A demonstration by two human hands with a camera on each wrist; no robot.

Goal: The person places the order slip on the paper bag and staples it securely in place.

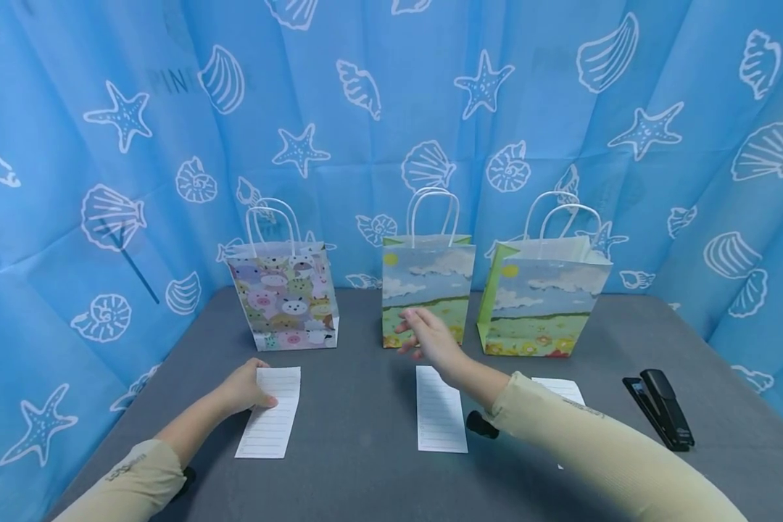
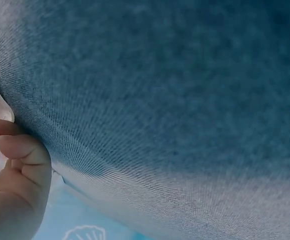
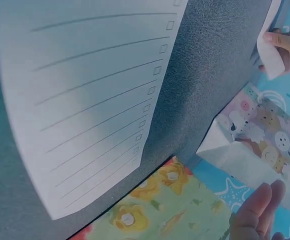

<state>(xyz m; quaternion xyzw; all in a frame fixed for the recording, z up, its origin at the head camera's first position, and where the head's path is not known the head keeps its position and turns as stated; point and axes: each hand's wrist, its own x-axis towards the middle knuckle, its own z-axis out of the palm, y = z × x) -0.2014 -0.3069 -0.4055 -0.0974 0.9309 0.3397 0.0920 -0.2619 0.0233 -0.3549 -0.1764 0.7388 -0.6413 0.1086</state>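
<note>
In the head view my left hand [image 1: 244, 388] pinches the top left edge of a white checklist sheet [image 1: 270, 428], thumb on top, at the table's left. The left wrist view catches the fingers [image 2: 22, 150] at that sheet's corner [image 2: 1, 102]. My right hand [image 1: 433, 346] hovers with fingers loosely extended and holds nothing, in front of the middle landscape gift bag [image 1: 424, 272]. Below it lies a second checklist sheet [image 1: 440, 420], whose lines and small boxes show in the right wrist view. A third sheet [image 1: 557, 389] is partly covered by my right forearm.
A cartoon-animal gift bag [image 1: 283, 297] stands at the back left, and another landscape gift bag [image 1: 544, 290] at the back right. All have white handles. A black stapler [image 1: 665, 409] lies at the right. Behind the grey table [image 1: 359, 399] hangs a blue shell-print curtain [image 1: 391, 109].
</note>
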